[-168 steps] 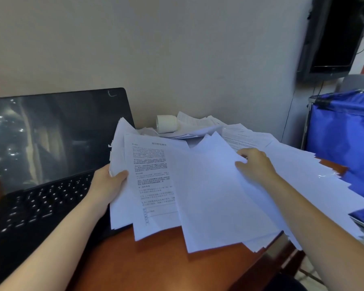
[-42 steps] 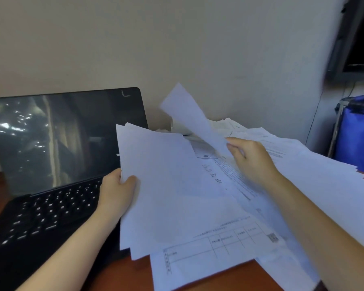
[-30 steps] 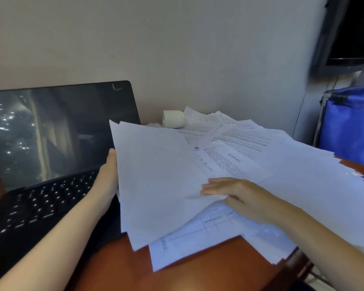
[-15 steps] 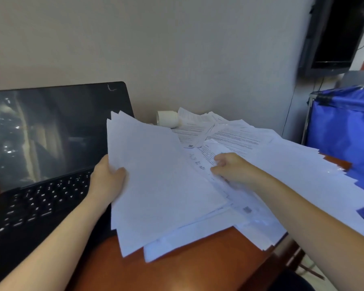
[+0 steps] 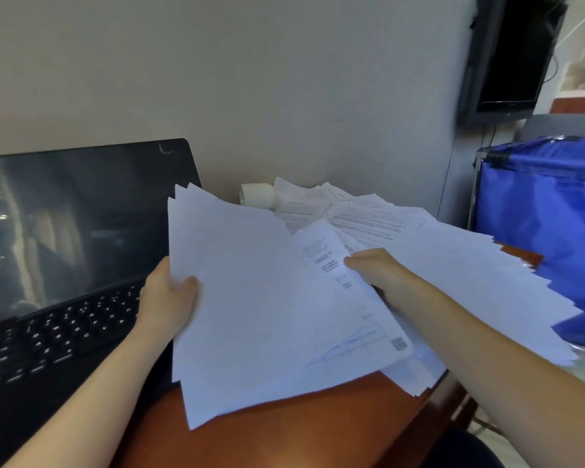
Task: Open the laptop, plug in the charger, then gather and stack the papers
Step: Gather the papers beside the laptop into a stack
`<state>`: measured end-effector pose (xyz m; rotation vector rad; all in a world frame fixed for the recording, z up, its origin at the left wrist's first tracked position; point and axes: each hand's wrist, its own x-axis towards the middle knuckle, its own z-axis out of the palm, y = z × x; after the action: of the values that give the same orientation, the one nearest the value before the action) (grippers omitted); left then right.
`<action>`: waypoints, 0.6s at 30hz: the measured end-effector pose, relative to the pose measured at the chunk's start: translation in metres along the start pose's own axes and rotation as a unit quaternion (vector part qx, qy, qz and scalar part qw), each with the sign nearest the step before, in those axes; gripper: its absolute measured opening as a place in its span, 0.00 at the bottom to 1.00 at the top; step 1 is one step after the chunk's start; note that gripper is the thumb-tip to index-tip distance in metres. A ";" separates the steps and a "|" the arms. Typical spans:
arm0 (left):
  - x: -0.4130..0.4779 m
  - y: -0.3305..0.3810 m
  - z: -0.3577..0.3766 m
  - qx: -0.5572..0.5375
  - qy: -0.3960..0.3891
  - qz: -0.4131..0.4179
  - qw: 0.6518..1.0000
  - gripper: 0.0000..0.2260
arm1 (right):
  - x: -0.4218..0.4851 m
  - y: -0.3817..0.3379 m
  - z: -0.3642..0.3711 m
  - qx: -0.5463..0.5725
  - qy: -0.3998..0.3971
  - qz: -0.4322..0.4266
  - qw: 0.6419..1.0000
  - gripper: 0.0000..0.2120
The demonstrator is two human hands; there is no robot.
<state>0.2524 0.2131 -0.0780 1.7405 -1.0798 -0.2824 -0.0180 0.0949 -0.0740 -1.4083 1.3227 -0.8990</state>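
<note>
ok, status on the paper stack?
Left hand grips the gathered bundle by its left edge. Right hand pinches a printed sheet against it. Loose papers spread over the desk behind; white roll beside the far ones.

Setting: small office or study corner.
- Reddish-brown wooden surface, set against a plain beige wall.
- Open black laptop, near left.
- Loose printed papers, spread over the right half.
- White roll, far edge, by the wall.
- Dark screen, mounted high, far right.
- Blue fabric bin on a metal frame, just beside the surface, right.
</note>
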 end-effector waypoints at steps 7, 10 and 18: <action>-0.003 0.006 0.002 -0.052 -0.014 0.004 0.999 0.11 | -0.002 0.019 -0.053 -0.130 0.145 -0.112 0.974 0.10; -0.008 0.010 0.006 -0.111 -0.020 -0.021 0.993 0.08 | -0.007 0.020 -0.062 -0.119 0.217 -0.160 0.956 0.12; -0.007 0.015 -0.004 -0.133 0.005 -0.043 0.990 0.03 | -0.005 0.019 -0.083 0.074 0.281 -0.137 0.947 0.08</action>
<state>0.2428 0.2200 -0.0657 1.5489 -0.9150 -0.4511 -0.1027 0.0877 -0.0708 -1.2812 1.4444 -1.6434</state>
